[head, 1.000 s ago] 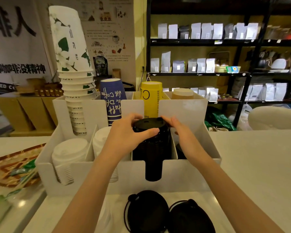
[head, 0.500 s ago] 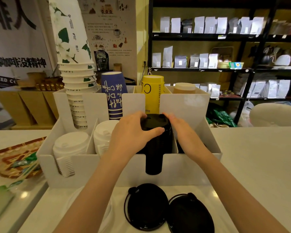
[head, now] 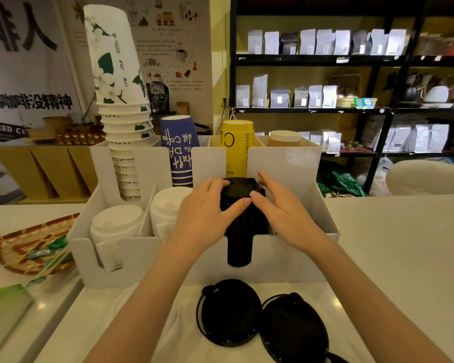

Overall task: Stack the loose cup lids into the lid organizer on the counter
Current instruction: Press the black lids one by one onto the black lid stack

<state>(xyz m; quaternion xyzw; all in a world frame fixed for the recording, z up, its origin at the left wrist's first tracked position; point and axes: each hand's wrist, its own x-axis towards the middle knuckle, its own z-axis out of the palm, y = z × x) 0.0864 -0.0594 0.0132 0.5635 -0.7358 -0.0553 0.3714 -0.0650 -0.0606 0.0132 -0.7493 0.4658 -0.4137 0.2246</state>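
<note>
A white lid organizer (head: 142, 248) stands on the counter. In its third front slot sits a tall stack of black lids (head: 240, 233). My left hand (head: 207, 214) wraps the top of that stack, thumb across its front. My right hand (head: 282, 209) lies against the stack's right side with fingers straight and spread, thumb tip on the top lid. Two loose black lids (head: 230, 313) (head: 295, 328) lie flat on the counter in front of the organizer, between my forearms. Two stacks of white lids (head: 117, 224) (head: 168, 208) fill the left slots.
Behind the lids, the organizer holds a tall white-and-green cup stack (head: 116, 74), a blue cup (head: 178, 153), a yellow cup (head: 236, 148) and a brown one (head: 283, 137). A woven tray (head: 32, 247) and a green packet (head: 0, 305) lie at the left. Shelves of bags stand behind.
Both hands stay at the top of the black lid stack. My right hand's fingers have straightened and spread, and its thumb has come onto the top lid.
</note>
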